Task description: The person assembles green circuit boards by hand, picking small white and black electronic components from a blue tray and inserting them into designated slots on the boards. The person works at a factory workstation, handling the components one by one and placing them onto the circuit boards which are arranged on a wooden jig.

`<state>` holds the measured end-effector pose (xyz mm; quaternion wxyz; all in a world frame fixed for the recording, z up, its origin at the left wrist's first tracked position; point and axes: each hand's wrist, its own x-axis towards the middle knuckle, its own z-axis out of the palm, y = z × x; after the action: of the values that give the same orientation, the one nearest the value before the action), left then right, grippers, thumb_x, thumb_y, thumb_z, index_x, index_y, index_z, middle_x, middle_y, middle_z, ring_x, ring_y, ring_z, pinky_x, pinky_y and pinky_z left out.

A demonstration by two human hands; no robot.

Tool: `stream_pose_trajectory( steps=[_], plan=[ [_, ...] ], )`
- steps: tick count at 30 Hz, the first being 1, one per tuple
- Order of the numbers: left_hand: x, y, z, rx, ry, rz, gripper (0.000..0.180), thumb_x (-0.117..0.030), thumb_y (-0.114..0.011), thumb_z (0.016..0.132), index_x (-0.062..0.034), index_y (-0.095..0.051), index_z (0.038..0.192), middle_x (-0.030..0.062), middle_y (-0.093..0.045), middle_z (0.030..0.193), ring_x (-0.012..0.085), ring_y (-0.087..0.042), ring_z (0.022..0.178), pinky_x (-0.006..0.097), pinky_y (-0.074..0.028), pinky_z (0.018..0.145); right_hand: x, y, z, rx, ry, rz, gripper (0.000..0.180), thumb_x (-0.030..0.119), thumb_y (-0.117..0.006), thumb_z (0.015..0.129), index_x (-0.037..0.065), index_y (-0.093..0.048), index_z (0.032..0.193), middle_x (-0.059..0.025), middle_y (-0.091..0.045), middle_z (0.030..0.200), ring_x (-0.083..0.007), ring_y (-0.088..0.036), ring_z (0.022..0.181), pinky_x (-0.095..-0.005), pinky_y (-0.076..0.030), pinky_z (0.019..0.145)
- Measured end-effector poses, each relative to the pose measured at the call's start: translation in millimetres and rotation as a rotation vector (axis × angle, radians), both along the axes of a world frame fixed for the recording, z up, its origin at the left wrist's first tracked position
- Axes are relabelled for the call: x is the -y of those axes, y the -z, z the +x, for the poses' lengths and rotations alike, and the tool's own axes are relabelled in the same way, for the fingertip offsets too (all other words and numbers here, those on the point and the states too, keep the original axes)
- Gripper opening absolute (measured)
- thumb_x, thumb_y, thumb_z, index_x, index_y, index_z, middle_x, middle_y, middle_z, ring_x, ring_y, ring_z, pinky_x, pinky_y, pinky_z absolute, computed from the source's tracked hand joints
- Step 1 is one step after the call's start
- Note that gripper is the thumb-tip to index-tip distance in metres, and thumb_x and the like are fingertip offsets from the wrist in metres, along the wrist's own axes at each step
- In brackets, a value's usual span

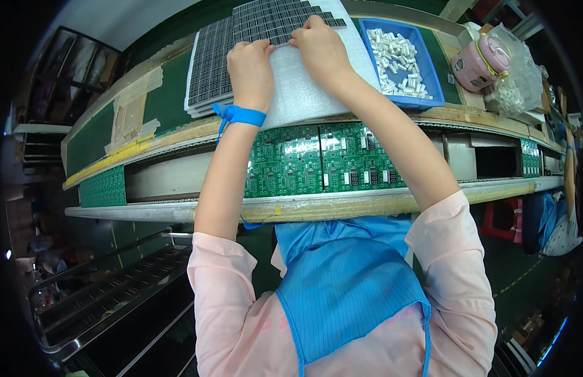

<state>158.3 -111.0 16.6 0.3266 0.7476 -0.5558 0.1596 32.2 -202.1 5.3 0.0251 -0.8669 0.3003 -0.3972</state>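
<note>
Many black digit displays lie in tight rows on a white foam sheet across the bench. At the near edge of these rows, my left hand has its fingers bent and closed on digit displays. Just right of it, my right hand pinches at the same edge with thumb and fingers together. The exact pieces between my fingertips are mostly hidden. A blue strap circles my left wrist. Below my forearms, green circuit boards sit in the channel, some carrying displays and white parts.
A blue bin of white connectors stands right of the foam. Beyond it are a pink lidded container and a clear plastic bag. A metal rack stands at lower left. Another person's arm shows far right.
</note>
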Motion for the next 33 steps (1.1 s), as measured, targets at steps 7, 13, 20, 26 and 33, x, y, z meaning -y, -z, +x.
stream_pose_trajectory(
  steps=[7, 13, 20, 26, 33],
  plan=[
    [-0.2, -2.6, -2.5, 0.045, 0.012, 0.013, 0.02, -0.016, -0.069, 0.09, -0.0035, -0.077, 0.103, 0.0225, -0.07, 0.092, 0.0389, -0.068, 0.086, 0.046, -0.055, 0.08, 5.1, -2.5, 1.0, 0.114, 0.007, 0.039, 0.016, 0.016, -0.069, 0.091, 0.001, -0.074, 0.092, -0.0161, -0.069, 0.091, -0.034, -0.07, 0.082, -0.0426, -0.057, 0.074],
    [2.2, -9.1, 6.5, 0.316, 0.116, 0.121, 0.035, -0.019, -0.063, 0.096, -0.0118, -0.067, 0.13, 0.0199, -0.06, 0.129, 0.0382, -0.067, 0.098, 0.046, -0.055, 0.089, -2.5, -32.9, -42.0, 0.294, -0.216, 0.62, 0.027, 0.025, -0.069, 0.094, -0.001, -0.074, 0.094, -0.0126, -0.074, 0.082, -0.0206, -0.072, 0.081, -0.0319, -0.055, 0.073],
    [3.5, -0.7, 12.3, 0.423, 0.107, 0.223, 0.037, -0.013, -0.06, 0.096, -0.0151, -0.066, 0.133, 0.0103, -0.065, 0.119, 0.0339, -0.065, 0.095, 0.042, -0.056, 0.09, -77.3, -45.5, -150.2, 0.29, -0.414, 1.082, 0.022, 0.013, -0.074, 0.09, -0.001, -0.072, 0.107, -0.0093, -0.073, 0.1, -0.0137, -0.069, 0.098, -0.0306, -0.055, 0.084],
    [0.5, -14.2, -6.7, 0.349, 0.178, 0.109, 0.013, -0.006, -0.06, 0.087, -0.0016, -0.069, 0.095, 0.016, -0.063, 0.097, 0.0322, -0.064, 0.09, 0.04, -0.057, 0.077, -86.2, 2.5, -175.3, -0.188, -0.418, 0.382, 0.02, 0.009, -0.079, 0.079, 0.001, -0.073, 0.097, -0.0125, -0.072, 0.101, -0.0305, -0.068, 0.096, -0.0386, -0.055, 0.083],
    [1.2, -16.8, -1.0, 0.45, 0.14, 0.203, 0.014, -0.01, -0.06, 0.088, -0.0044, -0.069, 0.097, 0.0105, -0.063, 0.098, 0.0281, -0.062, 0.089, 0.04, -0.053, 0.077, -88.9, 24.8, -172.9, -0.261, -0.428, 0.197, 0.021, 0.007, -0.082, 0.073, 0.0, -0.074, 0.091, -0.011, -0.072, 0.101, -0.0279, -0.066, 0.091, -0.0381, -0.055, 0.077]
  ],
)
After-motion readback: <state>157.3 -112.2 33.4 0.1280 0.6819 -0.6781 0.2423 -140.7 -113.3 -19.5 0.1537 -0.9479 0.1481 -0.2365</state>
